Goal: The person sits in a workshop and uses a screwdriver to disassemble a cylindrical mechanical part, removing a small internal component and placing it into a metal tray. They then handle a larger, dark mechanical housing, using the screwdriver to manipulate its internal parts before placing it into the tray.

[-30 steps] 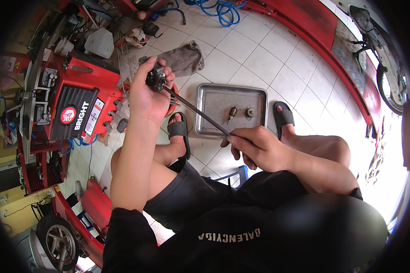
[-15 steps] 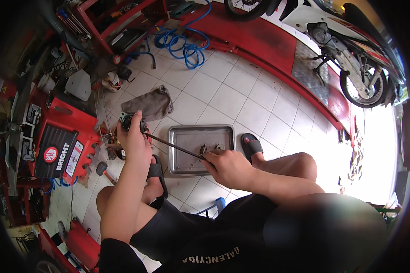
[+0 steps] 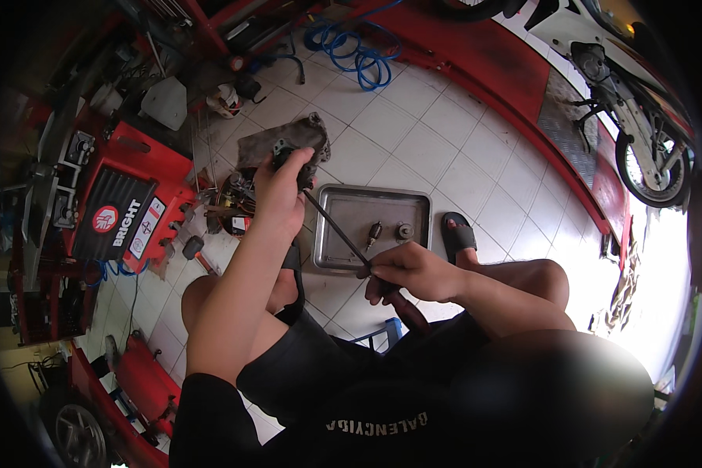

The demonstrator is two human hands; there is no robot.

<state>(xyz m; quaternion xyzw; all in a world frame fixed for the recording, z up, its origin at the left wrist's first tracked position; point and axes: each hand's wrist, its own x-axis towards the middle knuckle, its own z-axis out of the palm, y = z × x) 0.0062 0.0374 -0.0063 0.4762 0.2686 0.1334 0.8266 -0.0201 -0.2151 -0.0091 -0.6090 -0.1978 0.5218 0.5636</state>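
1. The dark metal part (image 3: 306, 175) is tight in my left hand (image 3: 283, 191), up over the floor (image 3: 398, 125), near the tray (image 3: 402, 206). A loose grip could drop it.
2. My right hand (image 3: 415, 270) holds the screwdriver (image 3: 338, 229). If its tip slips, it could poke my left hand.
3. Bumping the tray could roll the small dark piece (image 3: 375, 232) and round piece (image 3: 404, 231).

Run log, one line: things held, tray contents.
left hand: dark metal part | right hand: long-shafted tool | tray: slim part, round part
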